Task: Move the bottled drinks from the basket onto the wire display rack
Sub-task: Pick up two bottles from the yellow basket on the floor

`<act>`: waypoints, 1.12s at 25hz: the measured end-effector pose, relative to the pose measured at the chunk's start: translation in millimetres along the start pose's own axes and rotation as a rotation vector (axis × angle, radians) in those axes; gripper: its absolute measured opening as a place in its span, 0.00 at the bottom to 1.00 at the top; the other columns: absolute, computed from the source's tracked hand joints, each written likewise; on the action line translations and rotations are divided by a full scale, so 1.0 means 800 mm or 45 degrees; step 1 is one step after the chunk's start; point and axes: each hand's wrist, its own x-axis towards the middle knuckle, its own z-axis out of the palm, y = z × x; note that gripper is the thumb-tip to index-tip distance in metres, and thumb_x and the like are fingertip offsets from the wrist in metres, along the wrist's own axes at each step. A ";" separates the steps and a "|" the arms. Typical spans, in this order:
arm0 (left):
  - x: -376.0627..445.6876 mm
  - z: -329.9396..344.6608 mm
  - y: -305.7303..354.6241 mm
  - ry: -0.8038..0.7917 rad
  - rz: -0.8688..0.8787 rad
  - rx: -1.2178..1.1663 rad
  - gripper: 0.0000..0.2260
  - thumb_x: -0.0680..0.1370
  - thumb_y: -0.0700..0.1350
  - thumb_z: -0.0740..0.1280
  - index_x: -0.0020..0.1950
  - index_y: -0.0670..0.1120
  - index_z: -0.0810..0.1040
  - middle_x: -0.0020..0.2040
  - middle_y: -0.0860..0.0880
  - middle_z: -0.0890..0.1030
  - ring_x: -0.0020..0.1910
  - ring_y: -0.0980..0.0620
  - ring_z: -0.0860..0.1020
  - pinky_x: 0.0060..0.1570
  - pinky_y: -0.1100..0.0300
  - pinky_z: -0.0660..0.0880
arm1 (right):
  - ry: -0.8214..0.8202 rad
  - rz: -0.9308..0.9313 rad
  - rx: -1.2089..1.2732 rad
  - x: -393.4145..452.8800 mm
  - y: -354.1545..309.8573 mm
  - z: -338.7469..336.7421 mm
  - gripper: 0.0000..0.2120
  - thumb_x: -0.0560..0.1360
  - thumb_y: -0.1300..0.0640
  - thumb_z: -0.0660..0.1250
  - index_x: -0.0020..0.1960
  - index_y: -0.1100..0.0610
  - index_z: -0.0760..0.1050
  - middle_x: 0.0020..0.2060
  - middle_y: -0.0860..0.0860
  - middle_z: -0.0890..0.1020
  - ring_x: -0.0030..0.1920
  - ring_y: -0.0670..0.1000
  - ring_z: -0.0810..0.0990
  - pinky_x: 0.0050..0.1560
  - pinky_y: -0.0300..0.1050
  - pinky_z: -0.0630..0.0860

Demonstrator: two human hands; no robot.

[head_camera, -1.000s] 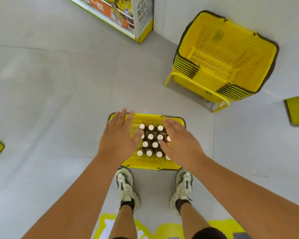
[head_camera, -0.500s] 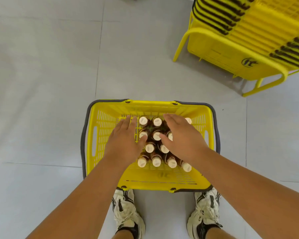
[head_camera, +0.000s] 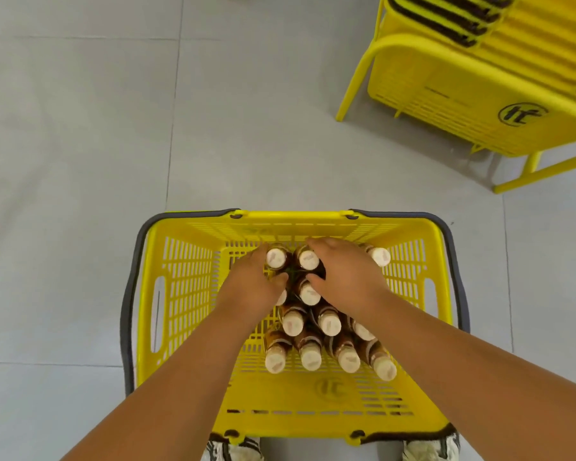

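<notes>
- Head view: the yellow basket (head_camera: 180, 294) sat on the grey tiled floor (head_camera: 80, 144) directly in front of the person, and everything below is placed against it.
- Inside the basket, toward its middle and right, stood a packed cluster of brown bottled drinks (head_camera: 310, 356) with pale caps, upright or leaning slightly against one another.
- The left hand (head_camera: 251, 282) was down among the bottles at the far-left part of the cluster, fingers curled beside a capped bottle (head_camera: 276, 258); whether its grip had truly closed round a neck could not be told.
- The right hand (head_camera: 345, 276) lay over the far-right part of the cluster, fingers bent down over the tops and thumb reaching toward a middle bottle (head_camera: 310, 293); its grip likewise looked half closed, with no bottle plainly lifted.
- The step in hand seemed to be the very first pick, with both hands settling on bottles and none yet out of the basket.
- The next move likely called for firm grips on necks and a straight upward lift, since the tight packing could drag neighbouring bottles over.
- The wire display rack was not in sight, so the person would have to turn or stand to reach it.
- Beyond the basket's far-right corner stood a stack of nested yellow baskets (head_camera: 463, 94) on a yellow frame, well apart.
- At the basket's near edge, the toes of two shoes (head_camera: 233, 450) showed.
</notes>
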 end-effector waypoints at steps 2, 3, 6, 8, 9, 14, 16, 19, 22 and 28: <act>0.011 0.004 -0.001 0.014 -0.016 -0.093 0.26 0.80 0.49 0.71 0.77 0.51 0.70 0.71 0.49 0.77 0.70 0.46 0.73 0.55 0.62 0.67 | 0.007 -0.001 -0.031 0.010 0.002 0.005 0.26 0.80 0.48 0.66 0.77 0.48 0.67 0.71 0.49 0.76 0.69 0.55 0.75 0.65 0.50 0.74; 0.017 0.006 -0.003 0.018 -0.025 -0.137 0.24 0.79 0.48 0.72 0.75 0.52 0.71 0.69 0.49 0.78 0.68 0.46 0.75 0.53 0.63 0.67 | 0.015 -0.009 -0.050 0.015 0.003 0.007 0.24 0.79 0.48 0.66 0.75 0.48 0.70 0.68 0.48 0.78 0.66 0.55 0.77 0.61 0.50 0.76; 0.029 0.010 -0.009 0.018 -0.001 -0.215 0.21 0.77 0.46 0.74 0.70 0.53 0.77 0.63 0.51 0.83 0.63 0.49 0.79 0.51 0.62 0.70 | 0.050 -0.026 -0.084 0.022 0.005 0.013 0.18 0.78 0.47 0.66 0.67 0.46 0.75 0.59 0.48 0.82 0.58 0.55 0.80 0.51 0.50 0.79; 0.030 0.010 -0.015 0.045 0.060 -0.223 0.17 0.77 0.44 0.74 0.64 0.55 0.81 0.57 0.53 0.85 0.58 0.51 0.81 0.47 0.65 0.72 | 0.085 -0.037 -0.052 0.022 0.008 0.014 0.15 0.78 0.47 0.65 0.65 0.46 0.77 0.56 0.48 0.83 0.55 0.54 0.81 0.49 0.50 0.79; 0.028 0.008 -0.016 0.065 0.100 -0.226 0.14 0.77 0.43 0.73 0.61 0.55 0.82 0.54 0.55 0.85 0.56 0.52 0.81 0.45 0.69 0.71 | 0.105 -0.046 -0.022 0.019 0.009 0.013 0.15 0.78 0.47 0.65 0.64 0.46 0.78 0.55 0.48 0.83 0.55 0.54 0.81 0.48 0.49 0.79; -0.021 -0.020 -0.004 0.284 0.167 -0.211 0.17 0.77 0.47 0.75 0.65 0.51 0.82 0.60 0.51 0.85 0.60 0.51 0.81 0.54 0.62 0.73 | 0.254 -0.054 0.196 -0.022 -0.005 -0.021 0.13 0.77 0.47 0.69 0.61 0.46 0.80 0.54 0.45 0.83 0.54 0.51 0.81 0.45 0.46 0.77; -0.058 -0.044 0.014 0.337 0.192 -0.254 0.19 0.77 0.49 0.75 0.67 0.50 0.81 0.62 0.51 0.83 0.62 0.53 0.80 0.58 0.61 0.74 | 0.290 -0.060 0.278 -0.050 -0.021 -0.050 0.12 0.76 0.47 0.70 0.59 0.46 0.80 0.53 0.45 0.83 0.54 0.50 0.80 0.45 0.45 0.76; -0.118 -0.097 0.057 0.392 0.259 -0.333 0.18 0.77 0.49 0.76 0.66 0.51 0.81 0.59 0.60 0.82 0.58 0.66 0.77 0.56 0.72 0.70 | 0.302 -0.081 0.394 -0.093 -0.049 -0.111 0.13 0.75 0.50 0.72 0.59 0.49 0.80 0.54 0.46 0.83 0.54 0.51 0.81 0.49 0.45 0.77; -0.176 -0.156 0.107 0.429 0.330 -0.394 0.15 0.77 0.46 0.75 0.63 0.51 0.82 0.53 0.73 0.75 0.53 0.81 0.72 0.53 0.82 0.64 | 0.337 -0.098 0.512 -0.139 -0.081 -0.182 0.16 0.74 0.53 0.73 0.61 0.51 0.79 0.56 0.48 0.82 0.56 0.51 0.80 0.54 0.43 0.74; -0.291 -0.305 0.208 0.476 0.378 -0.503 0.22 0.75 0.52 0.76 0.69 0.54 0.79 0.63 0.62 0.81 0.64 0.67 0.76 0.65 0.66 0.72 | 0.565 -0.083 0.799 -0.255 -0.146 -0.362 0.15 0.72 0.57 0.75 0.58 0.49 0.79 0.53 0.43 0.82 0.54 0.44 0.81 0.56 0.44 0.78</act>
